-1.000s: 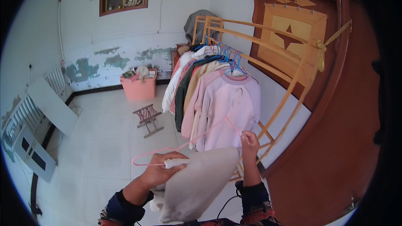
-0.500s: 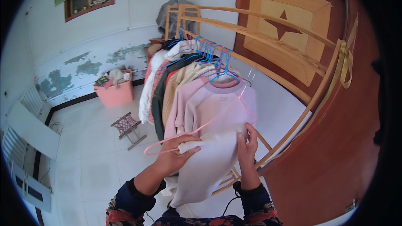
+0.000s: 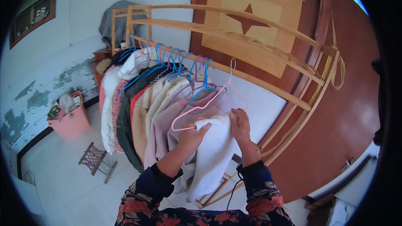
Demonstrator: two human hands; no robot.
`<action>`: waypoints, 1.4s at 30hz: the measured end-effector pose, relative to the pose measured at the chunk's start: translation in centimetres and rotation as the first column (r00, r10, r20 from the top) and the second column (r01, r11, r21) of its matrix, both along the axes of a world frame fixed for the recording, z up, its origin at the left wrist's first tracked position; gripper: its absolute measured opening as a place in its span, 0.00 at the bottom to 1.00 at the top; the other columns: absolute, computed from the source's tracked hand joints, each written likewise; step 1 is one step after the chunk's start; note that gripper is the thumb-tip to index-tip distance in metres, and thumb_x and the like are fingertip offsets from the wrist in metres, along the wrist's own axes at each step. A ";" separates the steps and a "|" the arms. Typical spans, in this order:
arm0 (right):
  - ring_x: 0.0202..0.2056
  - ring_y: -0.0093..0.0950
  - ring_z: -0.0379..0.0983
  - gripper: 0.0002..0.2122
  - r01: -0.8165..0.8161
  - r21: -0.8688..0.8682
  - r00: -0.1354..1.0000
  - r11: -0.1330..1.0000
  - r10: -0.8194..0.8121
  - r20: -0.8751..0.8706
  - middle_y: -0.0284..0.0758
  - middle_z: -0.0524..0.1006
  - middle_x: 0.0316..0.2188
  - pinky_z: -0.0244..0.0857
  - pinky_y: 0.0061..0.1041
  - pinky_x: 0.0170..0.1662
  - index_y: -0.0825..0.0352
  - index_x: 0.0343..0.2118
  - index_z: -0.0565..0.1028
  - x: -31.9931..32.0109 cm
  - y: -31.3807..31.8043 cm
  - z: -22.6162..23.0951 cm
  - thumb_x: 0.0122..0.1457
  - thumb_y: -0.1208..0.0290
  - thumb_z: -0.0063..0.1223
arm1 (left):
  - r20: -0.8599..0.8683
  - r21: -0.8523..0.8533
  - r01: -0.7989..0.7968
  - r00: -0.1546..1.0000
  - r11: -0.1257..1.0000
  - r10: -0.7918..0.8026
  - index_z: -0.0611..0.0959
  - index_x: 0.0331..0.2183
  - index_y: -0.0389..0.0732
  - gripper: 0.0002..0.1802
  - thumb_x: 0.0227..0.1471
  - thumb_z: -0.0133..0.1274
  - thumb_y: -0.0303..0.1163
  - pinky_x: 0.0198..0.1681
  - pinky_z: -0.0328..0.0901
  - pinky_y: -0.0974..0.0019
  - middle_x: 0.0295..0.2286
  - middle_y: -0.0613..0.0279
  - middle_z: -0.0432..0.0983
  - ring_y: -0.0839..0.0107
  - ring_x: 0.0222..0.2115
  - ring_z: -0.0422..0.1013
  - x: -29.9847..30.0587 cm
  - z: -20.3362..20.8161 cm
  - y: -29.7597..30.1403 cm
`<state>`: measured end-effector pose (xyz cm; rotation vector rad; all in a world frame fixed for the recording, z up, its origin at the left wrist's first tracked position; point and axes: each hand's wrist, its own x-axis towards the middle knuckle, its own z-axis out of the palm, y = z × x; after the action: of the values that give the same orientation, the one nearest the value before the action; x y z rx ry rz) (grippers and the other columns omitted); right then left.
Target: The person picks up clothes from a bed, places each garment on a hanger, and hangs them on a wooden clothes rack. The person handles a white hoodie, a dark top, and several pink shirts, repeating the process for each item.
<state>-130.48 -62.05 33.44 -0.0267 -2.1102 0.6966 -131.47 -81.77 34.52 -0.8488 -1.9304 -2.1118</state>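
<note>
A white garment [image 3: 215, 150] hangs folded over the lower bar of a pink hanger [image 3: 202, 107], its lower part dropping in front of my body. Its exact kind cannot be made out. At the hanger's left end, my left hand [image 3: 190, 138] is closed round the garment's folded edge and the bar, thumb on top. My right hand [image 3: 240, 125] pinches the fold's right side between thumb and fingers. Just behind hangs a pale pink sweater [image 3: 165, 119] on a blue hanger [image 3: 206, 84]. The pink hanger's silver hook reaches up in front of the rack's wooden rail [image 3: 255, 76].
Several garments, among them a dark green jacket [image 3: 130, 121] and a white coat [image 3: 108, 113], crowd the rail's left part. A folding stool [image 3: 94, 157] and a filled pink bin [image 3: 71, 123] stand on the floor at left. A reddish-brown panel [image 3: 318, 155] rises at right.
My view has swung right, so the rack sits further left. Both hands have lifted the white garment and pink hanger slightly, with the hook now upright near the rail.
</note>
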 end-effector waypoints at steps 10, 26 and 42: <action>0.44 0.33 0.62 0.23 -0.129 -0.397 0.968 0.909 0.203 0.150 0.40 0.65 0.43 0.58 0.28 0.44 0.68 0.49 0.59 2.6 -0.8 -1.2 0.51 0.67 0.49 | -0.024 0.093 -0.004 1.000 0.996 0.006 0.76 0.31 0.35 0.10 0.44 0.53 0.29 0.29 0.62 0.74 0.22 0.64 0.72 0.77 0.23 0.67 -1.7 -3.9 1.0; 0.38 0.24 0.67 0.22 -0.432 -0.600 0.859 0.673 0.509 -0.046 0.38 0.66 0.40 0.60 0.19 0.37 0.70 0.50 0.53 -5.2 -8.2 5.1 0.53 0.73 0.44 | -0.160 -0.279 -0.056 0.987 0.959 0.011 0.73 0.37 0.43 0.18 0.39 0.56 0.33 0.27 0.64 0.68 0.25 0.54 0.73 0.64 0.22 0.70 -1.7 -4.5 -0.6; 0.37 0.33 0.66 0.16 -0.211 -0.202 0.977 0.956 0.213 -0.013 0.40 0.69 0.35 0.61 0.25 0.39 0.66 0.42 0.67 0.3 -7.1 -3.3 0.47 0.75 0.50 | 0.284 -0.158 0.063 0.959 0.985 -0.016 0.73 0.34 0.29 0.18 0.39 0.55 0.27 0.35 0.63 0.70 0.31 0.57 0.72 0.71 0.29 0.68 -2.7 -13.1 -1.1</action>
<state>-130.21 -69.16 30.12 0.0863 -2.0618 1.0395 -134.19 -82.84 21.38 -0.6457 -2.2756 -2.2232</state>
